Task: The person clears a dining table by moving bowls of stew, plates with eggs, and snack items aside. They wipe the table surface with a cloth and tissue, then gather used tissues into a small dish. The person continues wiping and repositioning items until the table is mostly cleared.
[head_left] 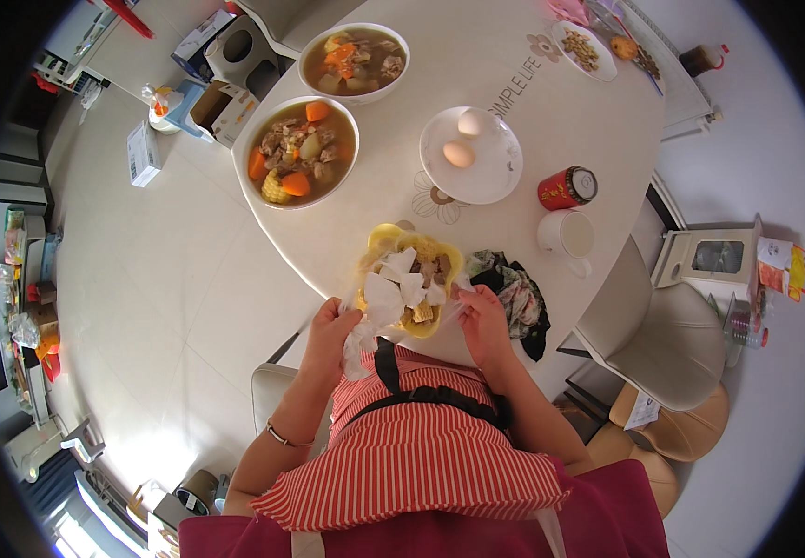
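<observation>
A yellow scalloped dish lined with a thin clear plastic bag stands at the near edge of the table. In it lie crumpled white tissues, corn cob pieces and scraps that look like bones. My left hand pinches the bag's film at the dish's left side. On the right side, my right hand grips the film between thumb and fingers. Close beside that hand lies a crumpled dark patterned cloth.
Two bowls of soup, one nearer and one farther, stand at the table's left. A plate holds two eggs. At the right are a red can and a white mug. A chair stands right.
</observation>
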The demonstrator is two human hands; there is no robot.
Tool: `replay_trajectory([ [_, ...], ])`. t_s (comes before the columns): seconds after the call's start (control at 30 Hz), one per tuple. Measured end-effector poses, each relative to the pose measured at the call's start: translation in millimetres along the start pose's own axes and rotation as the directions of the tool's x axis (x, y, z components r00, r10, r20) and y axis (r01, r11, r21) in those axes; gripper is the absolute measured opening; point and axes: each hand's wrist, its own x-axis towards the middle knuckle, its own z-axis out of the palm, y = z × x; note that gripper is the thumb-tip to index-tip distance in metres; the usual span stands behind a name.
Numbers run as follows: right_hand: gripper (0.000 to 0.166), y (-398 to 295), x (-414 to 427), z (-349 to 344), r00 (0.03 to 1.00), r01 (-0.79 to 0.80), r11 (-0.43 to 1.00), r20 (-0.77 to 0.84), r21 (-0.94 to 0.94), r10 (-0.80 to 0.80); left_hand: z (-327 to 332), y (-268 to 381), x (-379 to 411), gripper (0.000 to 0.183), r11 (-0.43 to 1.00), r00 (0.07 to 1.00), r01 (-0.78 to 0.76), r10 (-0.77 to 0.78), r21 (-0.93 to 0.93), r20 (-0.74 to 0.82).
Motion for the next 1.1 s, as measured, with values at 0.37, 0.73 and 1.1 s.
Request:
replay_trajectory([
  [0.37, 0.035, -21, 15, 15, 0.950, -0.280, 0.958, -0.126, 0.069, 0.286, -11, -7, 5, 0.019, 0.999, 0.998, 0.026, -0.027, 0.032, 0.060],
  [0.73, 0.017, -37, 26, 7, 0.943, -0.332, 0.940, 0.006, -0.079, 0.333, 15, -3, 19, 0.041, 0.627, 0.992, -0.041, 0.118, 0.778, -0.043],
  [1.1, 0.013, -30, 14, 36, 0.983, 0.073, 0.983, -0.156, -0.167, -0.099, 21, 8, 28, 0.041, 0.369, 0.997, 0.009, 0.073, 0.929, -0.039],
])
